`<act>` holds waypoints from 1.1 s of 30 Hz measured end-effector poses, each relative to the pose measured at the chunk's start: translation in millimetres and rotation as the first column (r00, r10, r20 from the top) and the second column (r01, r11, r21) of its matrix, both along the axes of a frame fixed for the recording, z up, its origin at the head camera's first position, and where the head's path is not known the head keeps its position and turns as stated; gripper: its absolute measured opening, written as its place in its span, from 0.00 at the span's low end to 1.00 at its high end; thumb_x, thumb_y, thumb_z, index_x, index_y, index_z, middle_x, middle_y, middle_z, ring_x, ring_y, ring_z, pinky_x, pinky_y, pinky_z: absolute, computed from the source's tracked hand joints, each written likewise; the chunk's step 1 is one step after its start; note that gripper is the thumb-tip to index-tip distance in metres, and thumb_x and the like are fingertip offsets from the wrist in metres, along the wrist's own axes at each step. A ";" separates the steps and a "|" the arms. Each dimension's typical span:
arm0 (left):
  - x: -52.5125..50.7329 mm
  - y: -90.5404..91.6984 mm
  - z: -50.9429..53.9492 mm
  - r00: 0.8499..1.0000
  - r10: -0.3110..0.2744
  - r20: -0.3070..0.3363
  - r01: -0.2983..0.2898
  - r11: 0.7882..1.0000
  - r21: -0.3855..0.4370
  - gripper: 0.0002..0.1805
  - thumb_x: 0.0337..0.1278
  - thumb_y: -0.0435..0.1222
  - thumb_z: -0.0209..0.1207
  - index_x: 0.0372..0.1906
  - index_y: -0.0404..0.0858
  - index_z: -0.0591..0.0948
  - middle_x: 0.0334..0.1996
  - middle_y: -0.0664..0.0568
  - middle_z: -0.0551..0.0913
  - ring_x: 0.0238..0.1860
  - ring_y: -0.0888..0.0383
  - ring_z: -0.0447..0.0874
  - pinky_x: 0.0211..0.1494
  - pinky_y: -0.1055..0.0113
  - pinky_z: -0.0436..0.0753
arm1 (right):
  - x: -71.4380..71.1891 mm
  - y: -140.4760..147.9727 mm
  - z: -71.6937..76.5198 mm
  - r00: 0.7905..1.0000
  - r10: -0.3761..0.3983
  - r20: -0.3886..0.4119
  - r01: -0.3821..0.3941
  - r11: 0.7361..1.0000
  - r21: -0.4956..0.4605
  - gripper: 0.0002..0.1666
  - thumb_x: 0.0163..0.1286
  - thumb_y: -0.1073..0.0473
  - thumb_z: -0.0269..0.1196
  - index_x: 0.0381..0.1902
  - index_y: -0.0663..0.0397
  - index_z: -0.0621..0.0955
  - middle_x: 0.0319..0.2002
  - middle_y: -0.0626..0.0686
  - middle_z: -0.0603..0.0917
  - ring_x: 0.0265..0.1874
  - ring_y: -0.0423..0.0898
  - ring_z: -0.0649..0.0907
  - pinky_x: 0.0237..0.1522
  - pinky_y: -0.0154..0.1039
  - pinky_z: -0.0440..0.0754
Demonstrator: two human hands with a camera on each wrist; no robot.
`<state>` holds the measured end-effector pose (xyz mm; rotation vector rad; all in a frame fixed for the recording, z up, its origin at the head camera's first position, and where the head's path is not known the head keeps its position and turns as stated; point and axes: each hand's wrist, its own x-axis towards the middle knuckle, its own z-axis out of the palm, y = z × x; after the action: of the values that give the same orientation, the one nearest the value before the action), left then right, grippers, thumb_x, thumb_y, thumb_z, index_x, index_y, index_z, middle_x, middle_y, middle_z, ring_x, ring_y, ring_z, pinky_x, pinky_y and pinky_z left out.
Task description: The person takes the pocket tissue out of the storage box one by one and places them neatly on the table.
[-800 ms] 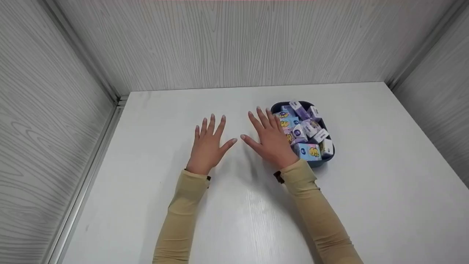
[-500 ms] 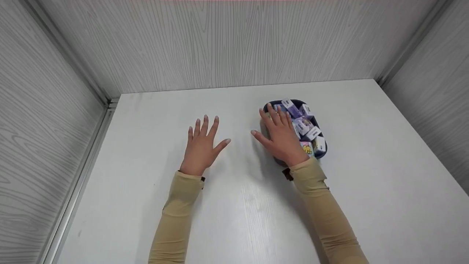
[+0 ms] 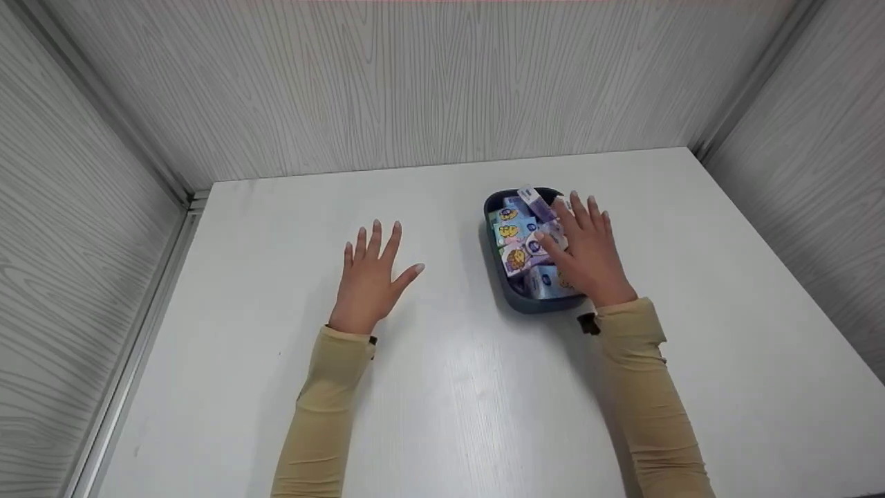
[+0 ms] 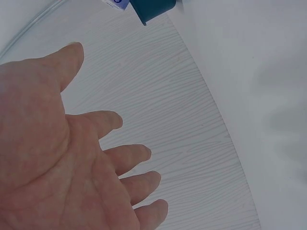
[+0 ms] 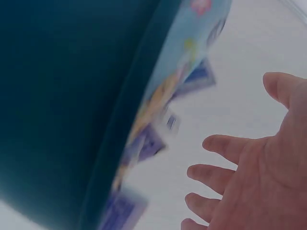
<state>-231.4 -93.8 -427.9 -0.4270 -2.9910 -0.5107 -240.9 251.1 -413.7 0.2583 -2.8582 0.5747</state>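
- Pale wood-grain panels (image 3: 415,83) stand behind and on either side of a white table (image 3: 449,415), where a dark teal bin (image 3: 532,305) sits packed with small boxes (image 3: 515,232).

- And the person's hands?

- Apart from each other, both with fingers spread and holding nothing. The right hand (image 3: 588,256) hovers over the right side of the bin, hiding some of its boxes; the right wrist view shows a gap between the fingertips (image 5: 213,143) and the contents. The left hand (image 3: 364,285) is well to the left of the bin, palm down.

- What can be made out inside?

- Boxes with yellow cartoon figures lie along the bin's left side. One purple-and-white box (image 3: 535,203) slants up by its far rim. Lettering is too small to read.

- Clothing?

- Tan sleeves (image 3: 650,394) reach in from the near side of the bin, a dark piece (image 3: 589,324) showing at each cuff.
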 end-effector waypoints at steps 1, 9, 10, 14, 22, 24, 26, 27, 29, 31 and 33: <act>0.3 -0.1 0.1 1.000 0.000 0.002 0.000 1.000 0.004 0.42 0.66 0.62 0.42 0.76 0.46 0.47 0.74 0.39 0.44 0.73 0.39 0.38 0.72 0.44 0.40 | -0.4 4.7 0.0 1.000 -0.010 0.008 0.010 1.000 -0.009 0.45 0.71 0.32 0.44 0.75 0.53 0.54 0.75 0.60 0.48 0.73 0.57 0.41 0.70 0.54 0.33; 0.3 0.5 -2.9 1.000 0.002 0.026 -0.002 1.000 0.013 0.43 0.65 0.63 0.41 0.76 0.46 0.46 0.75 0.39 0.43 0.74 0.40 0.36 0.72 0.45 0.40 | -5.1 44.0 -8.5 0.992 -0.072 0.105 0.090 0.981 -0.175 0.43 0.74 0.35 0.42 0.73 0.60 0.56 0.74 0.64 0.45 0.72 0.62 0.43 0.69 0.60 0.42; 0.5 0.4 -2.6 1.000 0.000 0.027 0.000 1.000 0.014 0.43 0.65 0.63 0.41 0.76 0.46 0.46 0.75 0.39 0.43 0.74 0.40 0.36 0.72 0.45 0.40 | -5.5 48.3 -9.8 0.989 -0.079 0.126 0.103 0.975 -0.197 0.43 0.74 0.34 0.41 0.73 0.60 0.56 0.74 0.65 0.46 0.72 0.63 0.46 0.68 0.61 0.44; 0.9 -0.3 -0.6 0.999 -0.007 0.035 0.006 1.000 0.028 0.43 0.66 0.63 0.41 0.76 0.45 0.46 0.74 0.37 0.43 0.74 0.40 0.36 0.72 0.46 0.41 | -7.7 60.8 -16.1 0.978 -0.096 0.183 0.141 0.957 -0.254 0.41 0.76 0.37 0.38 0.70 0.64 0.60 0.68 0.70 0.58 0.65 0.66 0.61 0.63 0.62 0.58; -1.1 -1.2 4.7 0.999 -0.013 0.052 0.009 0.998 0.062 0.43 0.66 0.62 0.41 0.76 0.45 0.46 0.74 0.36 0.42 0.74 0.41 0.36 0.72 0.46 0.43 | -15.9 69.6 -31.8 0.964 -0.108 0.245 0.178 0.942 -0.286 0.24 0.79 0.51 0.39 0.55 0.64 0.71 0.33 0.62 0.76 0.25 0.53 0.75 0.29 0.48 0.72; -1.1 -0.9 5.0 0.998 -0.015 0.055 0.011 0.998 0.064 0.43 0.65 0.63 0.41 0.76 0.45 0.46 0.74 0.36 0.42 0.74 0.41 0.36 0.72 0.46 0.43 | -17.3 70.6 -34.6 0.955 -0.095 0.280 0.182 0.935 -0.304 0.22 0.78 0.53 0.39 0.53 0.63 0.71 0.29 0.60 0.74 0.19 0.49 0.72 0.24 0.44 0.71; -0.5 -0.5 4.9 0.998 -0.015 0.060 0.011 0.998 0.067 0.43 0.65 0.62 0.42 0.76 0.45 0.47 0.74 0.36 0.42 0.74 0.41 0.36 0.72 0.46 0.43 | -18.3 71.8 -37.3 0.944 -0.077 0.321 0.186 0.928 -0.324 0.20 0.78 0.53 0.38 0.51 0.62 0.71 0.29 0.58 0.73 0.17 0.45 0.71 0.21 0.41 0.71; -0.1 -0.2 4.6 0.998 -0.015 0.061 0.011 0.998 0.069 0.43 0.65 0.62 0.42 0.76 0.45 0.47 0.74 0.36 0.42 0.74 0.41 0.36 0.72 0.46 0.43 | -18.7 72.2 -38.6 0.937 -0.069 0.341 0.192 0.920 -0.341 0.20 0.78 0.53 0.39 0.49 0.62 0.71 0.28 0.58 0.73 0.15 0.45 0.71 0.19 0.40 0.71; 0.7 0.5 4.0 0.998 -0.016 0.061 0.012 0.997 0.071 0.43 0.65 0.62 0.43 0.76 0.44 0.47 0.74 0.35 0.42 0.74 0.40 0.36 0.72 0.46 0.43 | -19.4 73.0 -40.9 0.927 -0.057 0.371 0.205 0.905 -0.373 0.19 0.78 0.52 0.39 0.46 0.61 0.71 0.27 0.57 0.72 0.14 0.44 0.70 0.17 0.39 0.71; 1.3 1.8 3.1 0.998 -0.023 0.060 0.018 0.997 0.071 0.43 0.65 0.62 0.43 0.76 0.43 0.48 0.73 0.34 0.43 0.73 0.40 0.37 0.72 0.47 0.44 | -19.8 73.8 -42.7 0.919 -0.044 0.392 0.218 0.886 -0.410 0.19 0.78 0.51 0.40 0.42 0.61 0.71 0.26 0.55 0.71 0.14 0.43 0.70 0.16 0.38 0.71; 1.6 3.8 2.1 0.997 -0.037 0.065 0.032 0.997 0.070 0.44 0.65 0.62 0.44 0.76 0.41 0.49 0.73 0.33 0.45 0.73 0.40 0.40 0.72 0.48 0.45 | -20.0 74.0 -43.8 0.914 -0.038 0.404 0.231 0.867 -0.441 0.19 0.78 0.50 0.41 0.39 0.60 0.70 0.24 0.53 0.71 0.14 0.43 0.70 0.16 0.37 0.70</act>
<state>-229.8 -90.0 -425.7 -0.4658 -3.0228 -0.6410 -260.9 325.1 -457.5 -0.1635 -2.9178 1.4121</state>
